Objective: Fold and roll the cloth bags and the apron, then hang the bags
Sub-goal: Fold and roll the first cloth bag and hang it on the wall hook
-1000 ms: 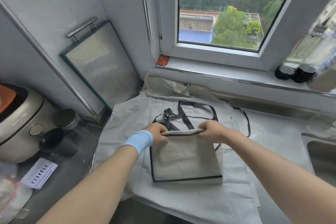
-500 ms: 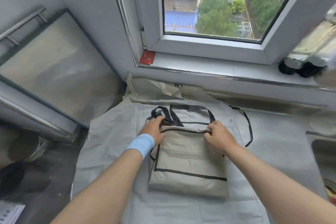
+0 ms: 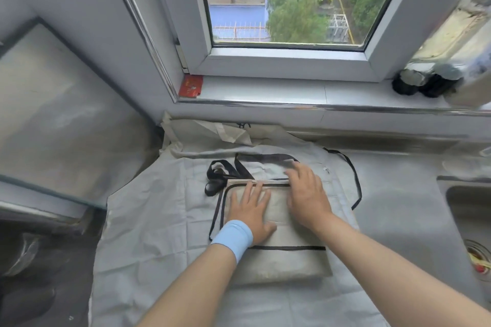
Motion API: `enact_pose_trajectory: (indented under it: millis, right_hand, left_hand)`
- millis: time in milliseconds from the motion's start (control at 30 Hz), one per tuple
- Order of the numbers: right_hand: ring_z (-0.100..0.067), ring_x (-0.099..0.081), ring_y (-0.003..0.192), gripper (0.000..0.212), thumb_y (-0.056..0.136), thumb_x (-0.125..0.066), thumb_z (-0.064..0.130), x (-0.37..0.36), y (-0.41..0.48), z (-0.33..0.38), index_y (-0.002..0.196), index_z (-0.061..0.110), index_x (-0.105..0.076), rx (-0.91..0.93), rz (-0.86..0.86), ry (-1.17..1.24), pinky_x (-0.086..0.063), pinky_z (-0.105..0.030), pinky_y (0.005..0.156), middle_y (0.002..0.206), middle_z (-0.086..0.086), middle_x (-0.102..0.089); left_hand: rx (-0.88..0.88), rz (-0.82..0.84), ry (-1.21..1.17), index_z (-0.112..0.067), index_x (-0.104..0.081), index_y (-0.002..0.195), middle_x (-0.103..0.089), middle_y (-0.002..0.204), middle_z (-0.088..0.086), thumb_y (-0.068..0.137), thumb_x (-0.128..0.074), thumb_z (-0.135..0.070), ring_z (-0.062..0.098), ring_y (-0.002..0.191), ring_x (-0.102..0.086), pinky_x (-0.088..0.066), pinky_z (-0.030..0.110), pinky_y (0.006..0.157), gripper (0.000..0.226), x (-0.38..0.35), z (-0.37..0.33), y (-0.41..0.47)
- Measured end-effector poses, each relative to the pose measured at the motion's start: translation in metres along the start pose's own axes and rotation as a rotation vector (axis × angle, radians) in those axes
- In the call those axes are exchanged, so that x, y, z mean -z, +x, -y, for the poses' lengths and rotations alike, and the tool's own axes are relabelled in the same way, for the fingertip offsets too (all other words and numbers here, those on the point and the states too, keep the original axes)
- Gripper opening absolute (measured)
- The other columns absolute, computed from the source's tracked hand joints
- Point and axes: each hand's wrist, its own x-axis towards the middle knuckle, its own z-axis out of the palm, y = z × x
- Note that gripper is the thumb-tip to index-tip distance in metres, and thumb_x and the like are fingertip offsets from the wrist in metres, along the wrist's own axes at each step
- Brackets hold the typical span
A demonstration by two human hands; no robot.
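Fingers (image 3: 249,191) of my left hand (image 3: 252,214) and right hand (image 3: 309,199) now lie flat and straight, pressing the folded beige, black-trimmed bag (image 3: 287,260) onto the crinkled white apron (image 3: 148,220) on the table (image 3: 398,210); earlier they pinched its fold.

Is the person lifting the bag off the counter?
No, the left hand and right hand lie flat on the folded bag, which rests on the apron.

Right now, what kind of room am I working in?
Probably a home kitchen on an upper floor: a metal sink with a drain strainer is set into the worktop, and the window above looks down on treetops and roofs.
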Motion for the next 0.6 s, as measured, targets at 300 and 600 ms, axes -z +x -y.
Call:
enact_pose_trajectory:
  millis: [300, 600]
  right_hand:
    - [-0.020, 0.020, 0.150, 0.077, 0.096, -0.024, 0.064, -0.040, -0.037, -0.014, 0.156, 0.028, 0.009, 0.050, 0.282, -0.158, 0.007, -0.050, 0.120, 0.161, -0.001, 0.023]
    - [-0.033, 0.007, 0.151, 0.065, 0.100, -0.021, 0.044, -0.034, -0.056, 0.015, 0.158, 0.018, -0.011, 0.106, 0.182, -0.215, 0.000, -0.050, 0.122, 0.163, -0.016, 0.006]
  left_hand:
    - [0.127, -0.096, -0.007, -0.041, 0.016, 0.149, 0.032, 0.156, -0.002, 0.083, -0.019, -0.075, 0.026, 0.143, 0.030, 0.014, 0.058, 0.112, 0.081, -0.035, 0.018, -0.018]
    - [0.067, -0.157, 0.119, -0.023, 0.003, 0.154, 0.017, 0.161, 0.005, 0.098, -0.033, -0.046, 0.025, 0.148, 0.015, 0.011, 0.051, 0.117, 0.071, -0.036, 0.017, -0.047]
